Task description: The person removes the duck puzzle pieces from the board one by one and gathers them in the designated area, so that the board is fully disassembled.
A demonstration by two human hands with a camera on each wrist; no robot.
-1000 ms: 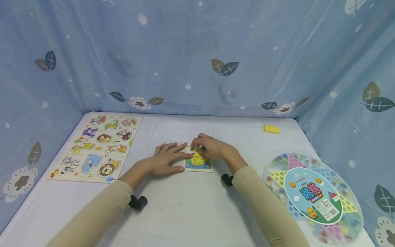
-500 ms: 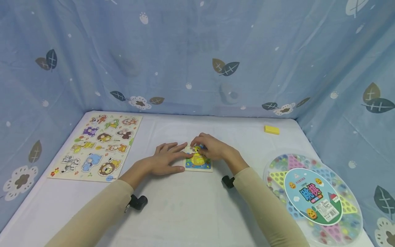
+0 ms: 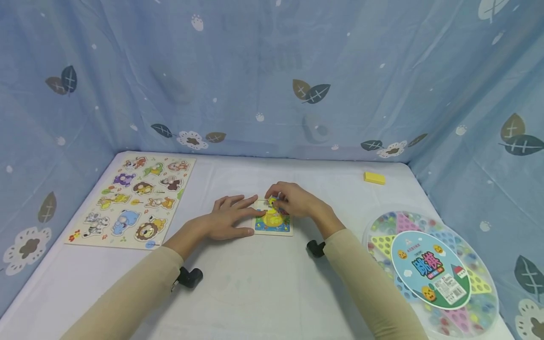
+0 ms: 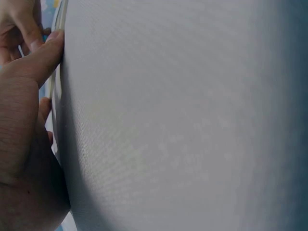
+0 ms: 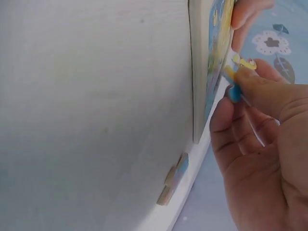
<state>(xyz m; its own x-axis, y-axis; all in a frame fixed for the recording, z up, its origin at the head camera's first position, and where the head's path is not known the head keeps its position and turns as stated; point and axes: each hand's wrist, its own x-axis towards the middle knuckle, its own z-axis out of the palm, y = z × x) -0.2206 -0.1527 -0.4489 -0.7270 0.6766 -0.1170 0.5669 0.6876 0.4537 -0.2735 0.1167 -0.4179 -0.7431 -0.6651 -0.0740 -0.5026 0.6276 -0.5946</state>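
board (image 3: 131,204) lies far left, seemingly out of my way; my left hand (image 3: 231,219), fingers spread, touches the puzzle (image 3: 274,224) mid-worktop (image 3: 255,283), probably to steady it; my right hand (image 3: 293,200) pinches a piece (image 5: 234,92) by its far side, likely for control.

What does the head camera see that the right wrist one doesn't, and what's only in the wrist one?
Only the head view shows the animal peg puzzle, yellow block and Chinese checkers set.

Only the right wrist view shows the loose jigsaw piece lying beside the small jigsaw puzzle.

Both show that small jigsaw puzzle, the right hand, at least some of the left hand, and the blue curtain.
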